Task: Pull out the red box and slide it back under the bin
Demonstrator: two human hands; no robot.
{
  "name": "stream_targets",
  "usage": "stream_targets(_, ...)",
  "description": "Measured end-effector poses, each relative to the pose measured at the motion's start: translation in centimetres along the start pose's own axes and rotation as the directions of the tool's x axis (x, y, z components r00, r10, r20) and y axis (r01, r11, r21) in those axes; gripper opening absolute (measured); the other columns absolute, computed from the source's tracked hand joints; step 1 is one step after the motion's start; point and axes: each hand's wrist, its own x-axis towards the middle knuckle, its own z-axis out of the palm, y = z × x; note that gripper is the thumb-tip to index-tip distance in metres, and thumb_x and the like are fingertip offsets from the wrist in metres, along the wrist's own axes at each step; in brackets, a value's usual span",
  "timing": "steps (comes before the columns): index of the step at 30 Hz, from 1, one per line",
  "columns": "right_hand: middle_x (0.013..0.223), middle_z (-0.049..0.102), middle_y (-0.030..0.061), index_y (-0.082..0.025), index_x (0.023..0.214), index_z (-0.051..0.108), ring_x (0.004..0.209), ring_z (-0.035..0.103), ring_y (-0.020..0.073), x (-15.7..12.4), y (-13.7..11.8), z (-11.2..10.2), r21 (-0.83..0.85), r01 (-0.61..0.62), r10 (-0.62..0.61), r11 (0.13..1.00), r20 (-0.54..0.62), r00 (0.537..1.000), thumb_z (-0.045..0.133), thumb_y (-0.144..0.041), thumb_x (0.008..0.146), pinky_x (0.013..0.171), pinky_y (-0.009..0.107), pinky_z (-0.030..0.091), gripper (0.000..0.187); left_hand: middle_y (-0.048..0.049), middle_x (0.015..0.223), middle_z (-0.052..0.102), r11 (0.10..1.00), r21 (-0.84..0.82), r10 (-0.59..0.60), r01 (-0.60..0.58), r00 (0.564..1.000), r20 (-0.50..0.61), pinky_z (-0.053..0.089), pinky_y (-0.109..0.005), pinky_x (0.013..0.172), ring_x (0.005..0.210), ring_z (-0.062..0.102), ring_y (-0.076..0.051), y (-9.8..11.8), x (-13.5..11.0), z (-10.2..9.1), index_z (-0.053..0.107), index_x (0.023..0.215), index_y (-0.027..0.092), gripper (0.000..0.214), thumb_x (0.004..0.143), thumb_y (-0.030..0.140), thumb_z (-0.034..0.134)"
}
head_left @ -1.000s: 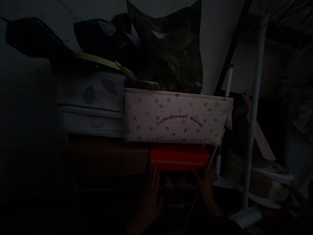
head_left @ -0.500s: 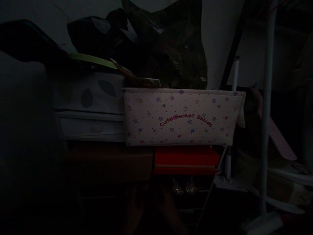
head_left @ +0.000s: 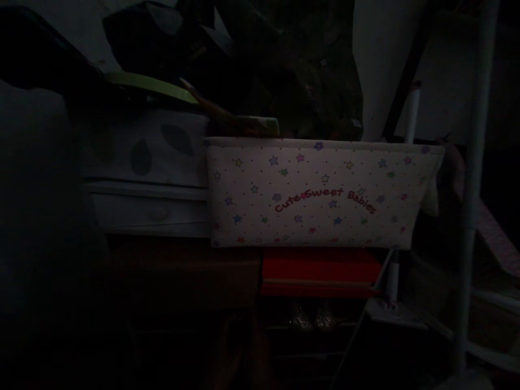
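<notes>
Both hands, the left hand [head_left: 224, 352] and the right hand [head_left: 260, 352], show faintly side by side, below the star-print bin [head_left: 325, 181] and toward its left end. I cannot tell whether the fingers are clenched, released or grasping anything; the shadow is too deep. A second ago they stood apart at the two ends of the red box [head_left: 320, 266], beneath the bin; they have since come together under the right end of the brown box [head_left: 187, 281]. The view has also drawn nearer, and the bin fills more of it. I judge that the red box is no longer being handled and that attention has passed to the brown box or the space under it.

The brown box sits below the bin and to its left, plain, dark and level, its front face without visible marking. I cannot confirm contact with it. The red box beside it lies flat, a pale line crossing its front. Two glittering objects [head_left: 301, 318], possibly shoes, show lower down, beneath the bin.
</notes>
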Motion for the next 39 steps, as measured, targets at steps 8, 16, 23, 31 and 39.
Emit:
stream_targets(8, 0.135, 0.056, 0.0064, -0.026, 0.123, 0.059, 0.125, 0.051, 0.0227, 0.2, -0.7, -0.3, 0.307, 0.029, -0.022, 0.951, -0.029, 0.999, 0.043, -0.049, 0.084, 0.109, 0.042, 0.036, 0.048, -0.0085, 0.152, 0.036, 0.970, 0.051, 0.236, -0.238, 0.971, 0.042, 0.016, -0.050, 0.118, 0.141, 0.029, -0.027, 2.0, -2.4, -0.7, 0.046, 0.135, 0.024, 0.057, 0.083, 0.046, 0.046)
stream_targets(16, 0.136, 0.054, 0.0088, -0.022, 0.131, 0.050, 0.124, 0.052, 0.0238, 1.2, -4.2, -2.5, 0.198, 0.072, -0.076, 0.978, 0.012, 0.997, 0.062, -0.026, 0.072, 0.106, 0.042, 0.039, 0.060, -0.0161, 0.145, 0.044, 0.918, -0.394, 0.111, -0.042, 0.982, 0.155, 0.027, -0.043, 0.116, 0.134, 0.041, -0.027, 0.2, 0.4, 0.2, 0.050, 0.130, 0.012, 0.067, 0.074, 0.049, 0.052)
stream_targets(23, 0.129, 0.061, 0.0094, -0.022, 0.126, 0.055, 0.116, 0.058, 0.0255, 1.5, -4.6, -3.0, 0.223, 0.054, -0.044, 0.973, -0.050, 0.998, 0.066, -0.031, 0.068, 0.099, 0.043, 0.046, 0.060, -0.0124, 0.137, 0.056, 0.867, -0.499, 0.078, 0.007, 0.986, 0.149, 0.031, -0.046, 0.114, 0.128, 0.049, -0.029, 0.0, 1.2, 0.9, 0.065, 0.114, 0.018, 0.056, 0.067, 0.048, 0.062)
stream_targets(31, 0.132, 0.058, 0.0097, -0.020, 0.126, 0.054, 0.120, 0.055, 0.0250, 1.8, -4.0, -3.5, 0.151, 0.065, -0.052, 0.986, -0.087, 0.995, 0.065, -0.030, 0.069, 0.103, 0.042, 0.043, 0.059, -0.0148, 0.131, 0.060, 0.813, -0.580, 0.066, 0.051, 0.982, 0.179, 0.037, -0.047, 0.109, 0.121, 0.056, -0.031, -0.3, 1.8, 1.6, 0.067, 0.111, 0.016, 0.052, 0.066, 0.040, 0.068)
stream_targets(39, 0.132, 0.058, 0.0085, -0.021, 0.131, 0.051, 0.121, 0.055, 0.0240, 1.9, -4.1, -3.4, 0.132, 0.096, -0.092, 0.987, -0.038, 0.995, 0.061, -0.027, 0.073, 0.104, 0.041, 0.042, 0.059, -0.0126, 0.127, 0.063, 0.833, -0.551, 0.042, 0.047, 0.988, 0.148, 0.034, -0.047, 0.112, 0.122, 0.055, -0.031, 0.8, 1.4, 1.2, 0.071, 0.105, 0.017, 0.050, 0.062, 0.042, 0.070)
